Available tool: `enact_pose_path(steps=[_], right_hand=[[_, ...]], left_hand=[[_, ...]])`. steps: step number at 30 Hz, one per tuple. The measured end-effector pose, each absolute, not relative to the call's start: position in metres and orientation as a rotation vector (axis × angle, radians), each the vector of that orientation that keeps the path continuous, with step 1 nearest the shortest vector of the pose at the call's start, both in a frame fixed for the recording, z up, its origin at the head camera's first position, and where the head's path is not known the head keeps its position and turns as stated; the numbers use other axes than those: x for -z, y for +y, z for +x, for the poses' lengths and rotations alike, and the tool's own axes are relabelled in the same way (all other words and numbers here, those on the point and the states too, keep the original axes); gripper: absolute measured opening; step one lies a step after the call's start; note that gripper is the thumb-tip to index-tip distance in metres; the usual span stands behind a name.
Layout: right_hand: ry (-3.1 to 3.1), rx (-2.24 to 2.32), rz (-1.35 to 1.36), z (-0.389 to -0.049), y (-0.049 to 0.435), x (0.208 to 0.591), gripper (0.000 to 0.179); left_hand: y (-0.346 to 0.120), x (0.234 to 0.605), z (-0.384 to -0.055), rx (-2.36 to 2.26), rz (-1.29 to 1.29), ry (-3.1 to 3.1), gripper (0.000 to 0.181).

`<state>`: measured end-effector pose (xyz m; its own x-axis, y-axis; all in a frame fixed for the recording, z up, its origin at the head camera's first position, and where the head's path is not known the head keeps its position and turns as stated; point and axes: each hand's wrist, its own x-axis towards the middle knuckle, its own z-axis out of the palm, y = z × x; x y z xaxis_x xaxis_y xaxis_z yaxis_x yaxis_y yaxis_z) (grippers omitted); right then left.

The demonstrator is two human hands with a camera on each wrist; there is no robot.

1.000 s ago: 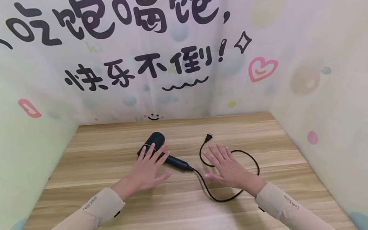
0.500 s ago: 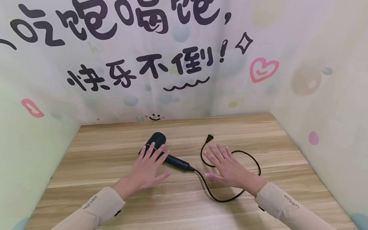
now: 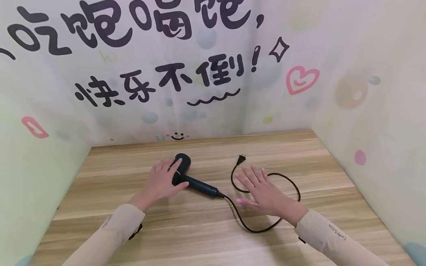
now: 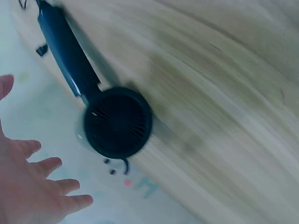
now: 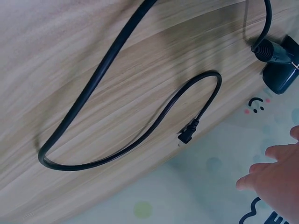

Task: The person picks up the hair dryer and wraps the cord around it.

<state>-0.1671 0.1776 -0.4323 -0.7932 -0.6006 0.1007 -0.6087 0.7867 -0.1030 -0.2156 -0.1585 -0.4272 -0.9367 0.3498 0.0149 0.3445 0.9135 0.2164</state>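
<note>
Tabletop, wood-grained. Hair dryer, dark, one: lies left of centre, nearer the back edge, its handle slanting toward the front right corner. Cord, black: looped across the right half. Plug, two-pronged: near the back edge. Left hand: fingers over the dryer's barrel, contact unclear. Right hand: fingers spread, over the cord. Backdrop, pale, behind the back edge.

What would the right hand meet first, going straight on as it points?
Probably the black cord, close to its plug, though the right hand may pass above; height is unclear.
</note>
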Motion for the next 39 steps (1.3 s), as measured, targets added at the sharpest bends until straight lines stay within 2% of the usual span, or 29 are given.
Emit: enact_pose_path(steps=[9,27,39], right_hand=[[-2.923,-0.212,0.979,-0.167,0.177,0.427,0.074],[-2.923,-0.209,0.961,-0.164,0.176,0.430,0.079],[-2.940,-0.214,0.955,-0.164,0.175,0.428,0.079]], left_hand=[[-0.169,0.440,-0.243,-0.510,0.345,2.985,0.087],[-0.170,0.470,-0.264,-0.874,0.062,2.768,0.100],[-0.168,0.473,-0.262,-0.839,0.020,2.832,0.084]])
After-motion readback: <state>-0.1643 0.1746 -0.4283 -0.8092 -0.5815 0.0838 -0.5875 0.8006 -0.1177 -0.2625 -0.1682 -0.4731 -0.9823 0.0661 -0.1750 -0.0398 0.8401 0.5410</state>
